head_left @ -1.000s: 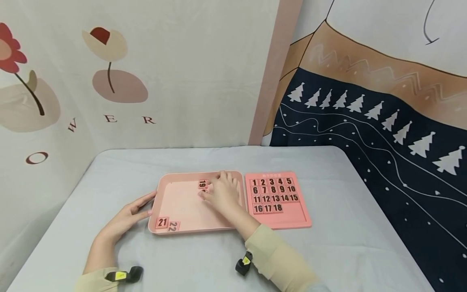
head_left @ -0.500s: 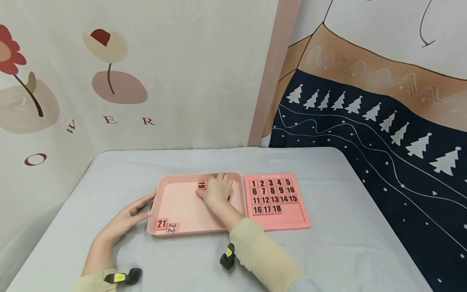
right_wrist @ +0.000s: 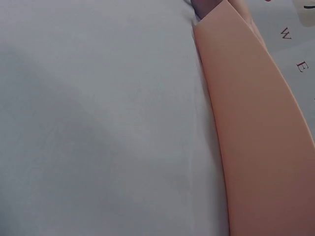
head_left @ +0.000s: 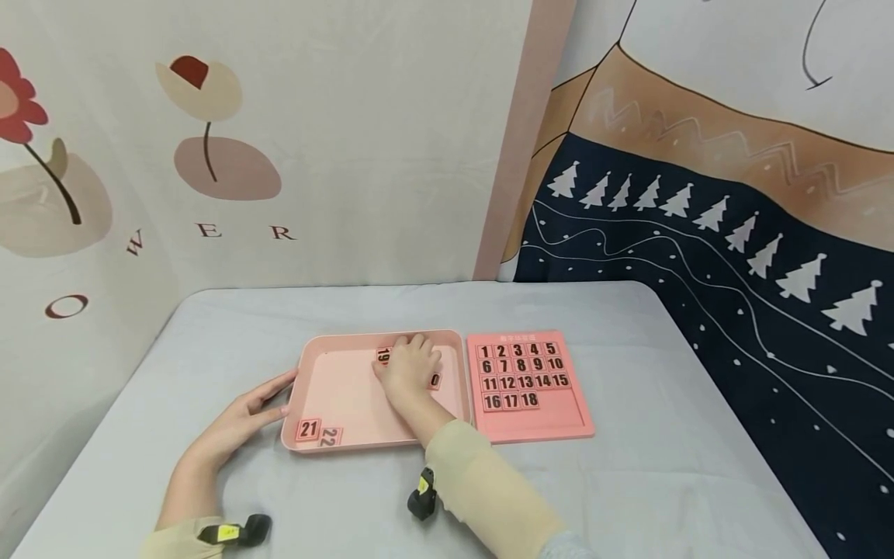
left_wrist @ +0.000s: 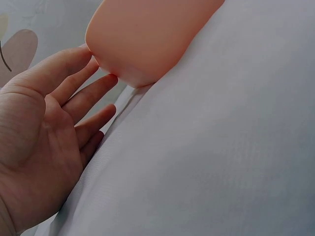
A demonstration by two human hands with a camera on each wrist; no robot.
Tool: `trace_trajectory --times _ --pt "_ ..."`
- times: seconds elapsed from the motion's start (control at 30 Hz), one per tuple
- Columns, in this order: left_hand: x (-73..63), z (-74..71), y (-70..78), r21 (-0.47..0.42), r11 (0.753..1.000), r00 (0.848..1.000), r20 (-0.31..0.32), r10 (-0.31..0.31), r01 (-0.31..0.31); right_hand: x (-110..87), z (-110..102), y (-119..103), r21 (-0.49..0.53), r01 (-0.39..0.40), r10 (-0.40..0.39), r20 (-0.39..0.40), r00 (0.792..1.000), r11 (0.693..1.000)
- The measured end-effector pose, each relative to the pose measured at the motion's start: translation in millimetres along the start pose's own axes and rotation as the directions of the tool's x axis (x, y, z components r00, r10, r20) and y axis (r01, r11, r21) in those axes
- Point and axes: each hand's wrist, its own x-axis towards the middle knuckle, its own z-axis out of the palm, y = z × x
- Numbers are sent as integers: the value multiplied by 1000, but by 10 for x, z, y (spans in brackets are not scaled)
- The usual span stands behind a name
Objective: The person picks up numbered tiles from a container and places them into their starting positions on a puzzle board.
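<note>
In the head view a pink tray [head_left: 349, 392] lies on the table. My left hand [head_left: 240, 419] rests at its left rim, fingers extended; the left wrist view shows thumb and fingertips against the tray's corner [left_wrist: 133, 42]. Over the tray's upper part, my right hand [head_left: 410, 371] pinches the number 19 tile [head_left: 383, 355] with curled fingers that cover its right side. A tile showing a 0 [head_left: 436, 381] peeks out at the right of that hand. Tiles 21 [head_left: 308, 429] and 22 [head_left: 331, 437] lie at the lower left corner.
Right of the tray is a pink number board [head_left: 552, 419] with tiles 1 to 18 in rows. Its recess is bare at the lower right. A white cloth [head_left: 663, 497] covers the table, and printed curtains [head_left: 391, 155] hang behind.
My right hand has moved slightly left and down over the tray, onto the 19 tile. The 0 tile has come into sight at its right. My left hand stays at the rim.
</note>
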Motion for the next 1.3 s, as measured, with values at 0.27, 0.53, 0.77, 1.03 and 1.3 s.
trace_trajectory --times 0.27,0.53,0.77,1.03,1.3 --pt "-19 -6 -8 -7 1000 1000 -1 -4 4 -72 -113 24 38 29 -28 -7 1000 999" --pt "-25 -19 -21 -12 1000 1000 2 0 0 -238 -470 156 176 168 -165 -33 986 970" --pt "-18 -18 -12 -10 1000 1000 3 -2 2 -358 -716 424 305 311 -300 -83 950 900" --pt "-20 -19 -10 -13 1000 1000 1 -12 12 -437 -807 841 357 459 -428 -166 888 814" --pt "-11 -10 -2 -11 1000 1000 -3 -21 21 -440 -909 1313 400 570 -540 -199 818 717"
